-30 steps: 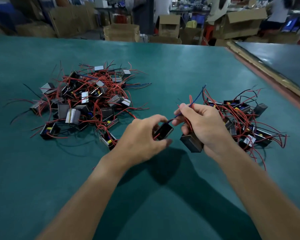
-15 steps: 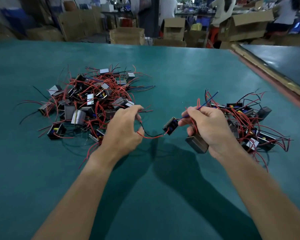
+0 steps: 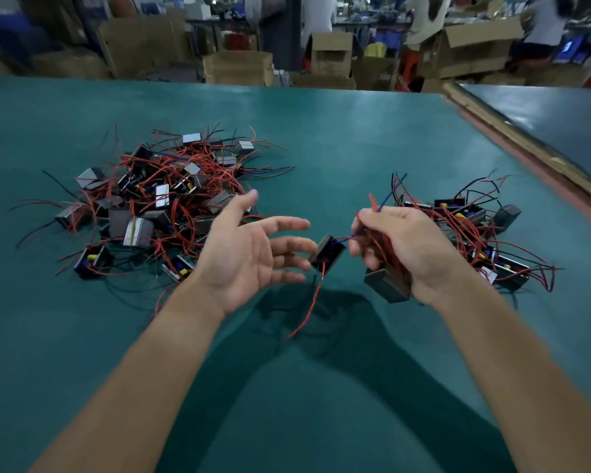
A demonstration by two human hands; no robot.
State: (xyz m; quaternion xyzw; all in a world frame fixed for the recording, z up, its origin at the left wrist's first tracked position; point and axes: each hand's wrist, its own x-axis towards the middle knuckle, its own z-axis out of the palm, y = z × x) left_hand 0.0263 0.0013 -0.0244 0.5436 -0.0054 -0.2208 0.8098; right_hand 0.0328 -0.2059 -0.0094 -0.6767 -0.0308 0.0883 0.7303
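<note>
Above the near desk (image 3: 321,404): left hand (image 3: 249,257) has let go the red lead, now spread open, empty. Right hand (image 3: 406,247) grips the wire bundle (image 3: 381,245); small black unit (image 3: 328,255) dangles between them, pulled free.

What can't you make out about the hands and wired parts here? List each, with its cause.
- Head view: how many wires the right hand grips; its fingers cover them.
- Head view: grey block's top; the right palm hides it.
- Head view: whether the left hand touches the dangling black module; too close to tell.
- Head view: left pile's markings; too small.
</note>
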